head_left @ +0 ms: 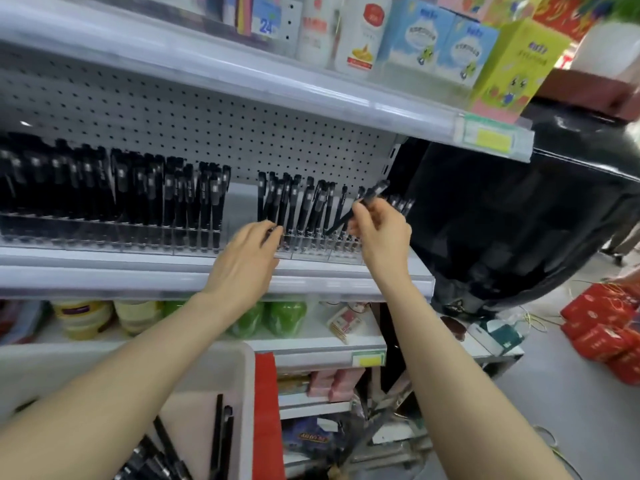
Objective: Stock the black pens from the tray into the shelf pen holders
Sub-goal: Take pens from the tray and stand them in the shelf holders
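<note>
A black pen (pixel 373 191) is pinched in the right hand (pixel 381 232), tilted with its top toward the upper right, its lower end over the clear pen holders (pixel 311 251) right of centre. More black pens stand upright in the holders (pixel 294 202), with a fuller row toward the left (pixel 104 188). The left hand (pixel 244 252) reaches to the holders' front, fingertips against them; whether it grips anything I cannot tell. At lower left, loose pens (pixel 221 438) lie in the white tray (pixel 248 375). Behind is grey pegboard (pixel 207 126); green-and-blue boxes (pixel 460 50) sit upper right.
</note>
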The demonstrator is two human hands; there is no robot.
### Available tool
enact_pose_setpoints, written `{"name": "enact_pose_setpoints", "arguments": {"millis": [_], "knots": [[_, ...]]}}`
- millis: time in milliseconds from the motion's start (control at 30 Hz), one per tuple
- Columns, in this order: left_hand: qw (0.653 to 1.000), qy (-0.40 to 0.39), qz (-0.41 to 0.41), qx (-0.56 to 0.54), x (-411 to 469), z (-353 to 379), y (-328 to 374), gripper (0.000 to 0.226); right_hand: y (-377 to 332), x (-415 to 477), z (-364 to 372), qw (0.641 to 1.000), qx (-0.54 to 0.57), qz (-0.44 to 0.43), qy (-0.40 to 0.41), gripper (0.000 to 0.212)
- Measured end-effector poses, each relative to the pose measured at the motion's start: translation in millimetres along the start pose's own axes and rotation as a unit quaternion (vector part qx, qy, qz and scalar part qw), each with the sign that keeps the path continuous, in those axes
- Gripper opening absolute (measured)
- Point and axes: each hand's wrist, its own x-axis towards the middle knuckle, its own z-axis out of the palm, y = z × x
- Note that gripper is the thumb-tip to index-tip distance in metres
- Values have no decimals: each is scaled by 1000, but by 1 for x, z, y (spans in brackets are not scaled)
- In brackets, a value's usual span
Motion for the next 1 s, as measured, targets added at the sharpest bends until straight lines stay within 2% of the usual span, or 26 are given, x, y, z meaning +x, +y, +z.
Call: {"name": "enact_pose_setpoints", "arguments": {"millis": [167,433,900,1000], "knots": [[1000,3,-11,8,0,4,2,58,7,35,18,997,-59,-46,-17,29],[1000,7,-18,8,0,5,1,65,29,38,51,980,-158,-29,-117,25],[1000,1,16,-19,-6,7,-8,63,29,22,55,982,-164,-8,-94,16],[999,8,22,-29,-23,0,-13,63,25,10,53,983,-169,0,-72,26]]}}
